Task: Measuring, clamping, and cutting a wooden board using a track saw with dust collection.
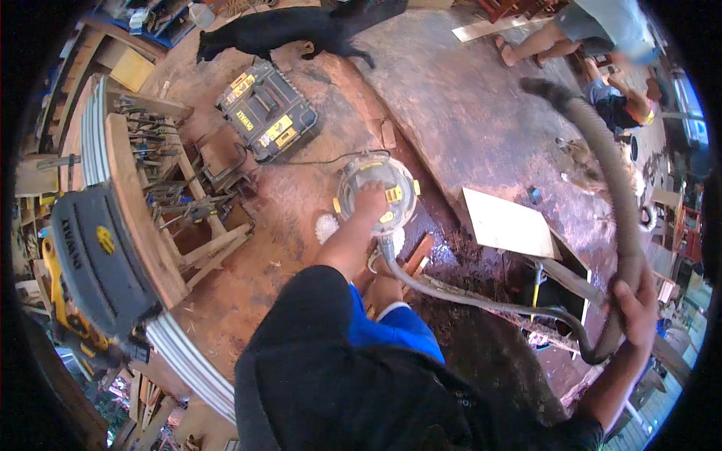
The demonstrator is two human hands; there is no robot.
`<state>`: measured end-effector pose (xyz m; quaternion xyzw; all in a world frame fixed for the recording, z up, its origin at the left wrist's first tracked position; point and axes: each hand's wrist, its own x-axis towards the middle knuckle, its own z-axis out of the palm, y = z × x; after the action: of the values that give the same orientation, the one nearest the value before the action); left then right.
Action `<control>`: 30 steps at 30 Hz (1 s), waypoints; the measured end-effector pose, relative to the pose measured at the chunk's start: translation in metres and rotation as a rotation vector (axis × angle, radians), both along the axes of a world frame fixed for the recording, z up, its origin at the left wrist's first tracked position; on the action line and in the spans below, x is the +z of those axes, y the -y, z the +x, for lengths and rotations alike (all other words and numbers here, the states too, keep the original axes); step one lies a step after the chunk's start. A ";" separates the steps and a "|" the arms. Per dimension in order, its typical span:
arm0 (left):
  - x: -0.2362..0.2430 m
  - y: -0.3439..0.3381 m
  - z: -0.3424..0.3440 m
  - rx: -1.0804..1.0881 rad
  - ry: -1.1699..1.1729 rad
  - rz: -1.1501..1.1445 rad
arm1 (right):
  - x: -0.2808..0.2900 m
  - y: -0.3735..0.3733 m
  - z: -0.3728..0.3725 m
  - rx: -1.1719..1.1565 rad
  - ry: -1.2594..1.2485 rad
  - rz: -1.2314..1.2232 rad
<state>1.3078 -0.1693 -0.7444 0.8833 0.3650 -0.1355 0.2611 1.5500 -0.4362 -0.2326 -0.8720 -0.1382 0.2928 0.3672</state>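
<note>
on the reddish floor below, the left hand (370,201) rests closed on top of a round clear-lidded vacuum canister (376,194). out to the side, the right hand (638,304) grips the canister's grey hose (613,188), which arcs upward.

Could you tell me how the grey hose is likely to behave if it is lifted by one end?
The grey hose probably flops: it already curves in a long arc from the right hand. It looks thick, so likely heavy. Its lower end seems joined to the round canister, which may tug.
</note>
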 end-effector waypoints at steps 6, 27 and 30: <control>-0.048 -0.016 0.007 -0.119 0.002 -0.232 | -0.017 -0.047 0.014 0.155 0.105 -0.019; -0.041 -0.169 -0.046 0.129 0.066 0.234 | 0.008 -0.098 0.049 0.224 0.275 0.128; -0.041 -0.118 -0.068 -0.200 0.249 0.386 | 0.003 -0.113 0.034 0.217 0.224 0.147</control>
<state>1.2394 -0.0515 -0.7853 0.9584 0.2598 0.0214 0.1160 1.5836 -0.3234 -0.2300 -0.8499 -0.2928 0.2209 0.3784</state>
